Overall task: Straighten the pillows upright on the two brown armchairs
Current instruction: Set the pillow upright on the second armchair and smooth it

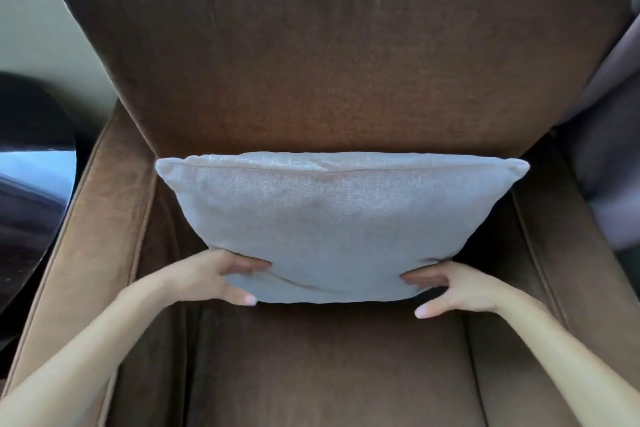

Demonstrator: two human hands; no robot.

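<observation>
A pale grey square pillow (332, 225) stands on the seat of a brown armchair (329, 55), its top edge close to the backrest. My left hand (221, 274) grips the pillow's lower left corner, thumb in front and fingers tucked behind. My right hand (450, 288) grips the lower right corner the same way. The pillow's bottom edge is just above the seat cushion (329, 364). Only this one armchair is in view.
The left armrest (86, 218) and right armrest (568, 236) flank the seat. A dark glossy round table (31, 184) sits left of the chair. Grey-purple fabric (609, 149) hangs at the right edge. A pale wall (41, 28) is behind.
</observation>
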